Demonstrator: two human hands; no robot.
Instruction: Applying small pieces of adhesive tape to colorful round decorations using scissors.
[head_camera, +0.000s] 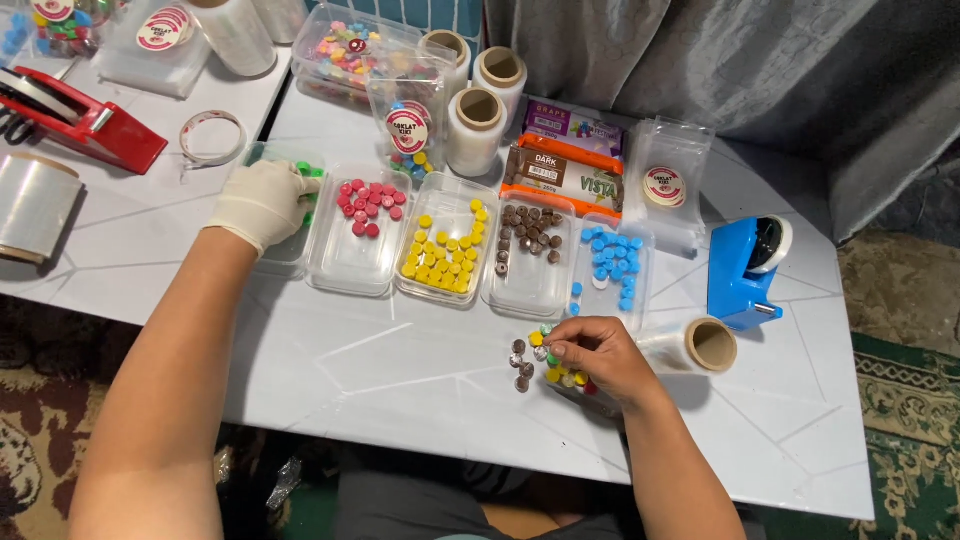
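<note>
**Sorting small coloured discs at a white table**

A white table (400, 370) stands against a grey curtain, with patterned carpet around it. Across it runs a row of clear trays: red discs (368, 203), yellow discs (445, 255), brown discs (528, 230) and blue discs (610, 262).

My right hand (598, 358) is bare and rests on the near edge of the table. Its fingers (560, 350) are pinched narrow over a small mixed pile (545, 365) of brown, yellow and green discs, touching the top of it; I cannot tell if one disc is held. The pile lies just under this hand, near the brown and blue trays, so the right hand is by far the closer.

My left hand (262, 203), gloved, is well apart at the far left, fingers curled over the green tray (290, 255)'s rim. A blue dispenser (745, 265) and a film roll (700, 345) sit to the right.
</note>
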